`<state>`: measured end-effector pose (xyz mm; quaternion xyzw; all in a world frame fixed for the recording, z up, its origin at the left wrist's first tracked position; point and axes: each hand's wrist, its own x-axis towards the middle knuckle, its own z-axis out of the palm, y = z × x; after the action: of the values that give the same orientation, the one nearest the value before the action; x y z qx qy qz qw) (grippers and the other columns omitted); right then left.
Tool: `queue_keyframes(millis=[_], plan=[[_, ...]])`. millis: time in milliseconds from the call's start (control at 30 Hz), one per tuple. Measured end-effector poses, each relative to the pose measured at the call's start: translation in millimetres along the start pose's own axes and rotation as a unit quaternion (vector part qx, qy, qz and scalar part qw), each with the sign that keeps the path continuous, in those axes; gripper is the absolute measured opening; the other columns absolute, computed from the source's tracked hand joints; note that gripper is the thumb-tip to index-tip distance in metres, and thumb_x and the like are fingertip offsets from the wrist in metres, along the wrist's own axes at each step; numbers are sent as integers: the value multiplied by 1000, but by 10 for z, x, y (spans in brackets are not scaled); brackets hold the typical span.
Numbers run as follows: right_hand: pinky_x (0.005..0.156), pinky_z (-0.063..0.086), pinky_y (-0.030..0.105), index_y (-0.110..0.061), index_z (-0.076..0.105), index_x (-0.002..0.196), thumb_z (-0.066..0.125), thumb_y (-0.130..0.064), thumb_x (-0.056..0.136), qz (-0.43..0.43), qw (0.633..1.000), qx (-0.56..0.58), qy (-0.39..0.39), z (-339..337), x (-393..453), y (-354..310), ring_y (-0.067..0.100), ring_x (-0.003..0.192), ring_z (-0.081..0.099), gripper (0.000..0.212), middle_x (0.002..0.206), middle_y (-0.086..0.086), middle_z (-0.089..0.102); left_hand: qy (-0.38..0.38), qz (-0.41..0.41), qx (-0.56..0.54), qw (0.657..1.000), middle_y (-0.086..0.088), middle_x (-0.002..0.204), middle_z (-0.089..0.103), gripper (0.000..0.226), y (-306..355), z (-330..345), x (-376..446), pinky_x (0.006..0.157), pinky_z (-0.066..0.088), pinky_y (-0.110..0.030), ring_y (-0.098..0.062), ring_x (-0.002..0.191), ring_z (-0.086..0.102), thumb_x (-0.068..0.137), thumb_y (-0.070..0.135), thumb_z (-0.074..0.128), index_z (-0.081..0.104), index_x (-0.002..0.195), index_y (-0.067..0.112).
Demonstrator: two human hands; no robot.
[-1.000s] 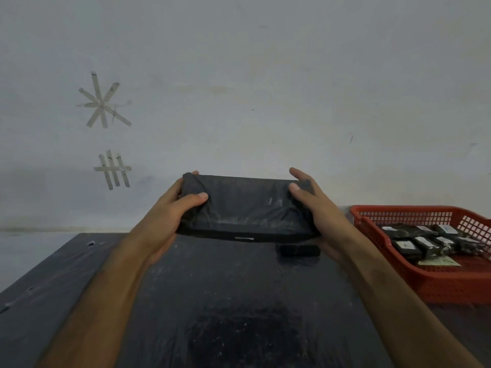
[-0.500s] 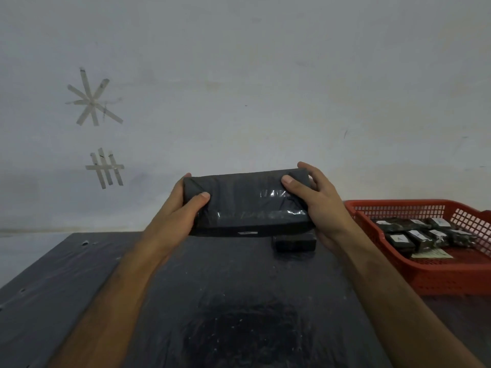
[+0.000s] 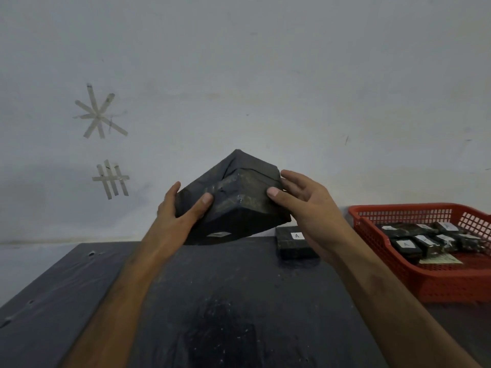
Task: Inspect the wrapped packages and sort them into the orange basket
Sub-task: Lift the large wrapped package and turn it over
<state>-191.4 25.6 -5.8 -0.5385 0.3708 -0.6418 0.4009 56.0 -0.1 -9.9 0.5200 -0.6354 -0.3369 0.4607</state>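
Note:
A large package wrapped in black plastic (image 3: 236,197) is held above the far end of the dark table (image 3: 212,288), turned so one corner points up. My left hand (image 3: 180,211) grips its left end, thumb on the near face. My right hand (image 3: 300,200) holds its right end, thumb pressed on the wrap and fingers spread behind. A small white label shows on the package's lower face. A smaller black package with an "A" label (image 3: 295,244) lies on the table just below my right hand. The orange basket (image 3: 398,213) stands at the right.
Several small black labelled packages (image 3: 425,240) and a paper slip lie inside the basket. A pale wall with tape marks (image 3: 99,112) rises right behind the table. The table's left edge runs diagonally at the lower left.
The large package has been rotated from lying flat and wide to tilted with a corner up. My right hand has loosened, fingers more spread. The small package on the table is more exposed.

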Motion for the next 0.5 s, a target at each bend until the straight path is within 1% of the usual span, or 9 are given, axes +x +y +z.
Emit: queue_keyframes(millis=[67,133,233,300,333,400,433,467,500], plan=[[91,60,33,-25,58,143,70,-18,98,2,1000,-3,-21,37,-31,11,17,119,72,47,134,-2,73,-12,5,8,1000,4,171,27,130,24,73,-40,124,34,-52,-24,152,38,54,107,43,19,164,43],[93,59,54,-43,53,144,66,-28,102,45,998,20,-47,107,-65,36,23,122,70,46,129,-5,74,-42,1,17,999,9,171,29,109,7,178,-51,125,31,-54,-23,154,37,69,102,33,20,162,47],[93,59,65,-51,50,143,66,-26,103,75,994,57,-62,171,-92,68,27,118,72,50,117,-9,78,-90,-7,-5,996,13,169,34,101,-150,309,56,126,29,-55,-19,153,40,67,108,19,22,157,60],[89,61,64,-50,51,142,65,-23,103,66,994,59,-57,173,-98,82,26,116,74,50,112,-11,79,-96,-4,-12,995,15,167,38,91,-132,324,60,124,33,-53,-16,148,47,72,104,19,24,154,64],[88,62,62,-50,50,142,65,-22,104,61,995,53,-55,164,-94,88,25,114,75,50,112,-11,79,-97,8,-21,995,20,161,45,77,-48,322,15,121,38,-50,-10,142,52,83,97,21,31,151,64],[84,66,54,-49,47,144,64,-21,104,56,996,36,-55,151,-90,74,20,109,77,53,114,-9,79,-93,31,-69,993,37,128,65,37,93,320,-47,107,52,-37,13,118,62,108,62,26,52,133,60],[82,66,50,-49,46,146,63,-22,104,57,996,31,-60,149,-89,61,18,108,77,53,118,-9,78,-95,40,-103,989,41,109,70,34,144,318,-59,95,57,-29,20,102,65,113,45,27,57,123,56],[83,66,48,-50,45,146,61,-24,105,60,996,31,-66,147,-85,46,17,109,76,51,122,-9,76,-95,49,-124,986,42,100,72,35,184,307,-83,85,60,-23,21,93,67,113,36,28,57,121,54],[85,66,50,-50,46,146,58,-27,107,66,995,36,-71,150,-85,23,17,111,75,48,125,-9,74,-95,56,-138,984,41,100,73,33,193,308,-101,79,61,-20,20,91,69,112,34,31,55,124,54]])
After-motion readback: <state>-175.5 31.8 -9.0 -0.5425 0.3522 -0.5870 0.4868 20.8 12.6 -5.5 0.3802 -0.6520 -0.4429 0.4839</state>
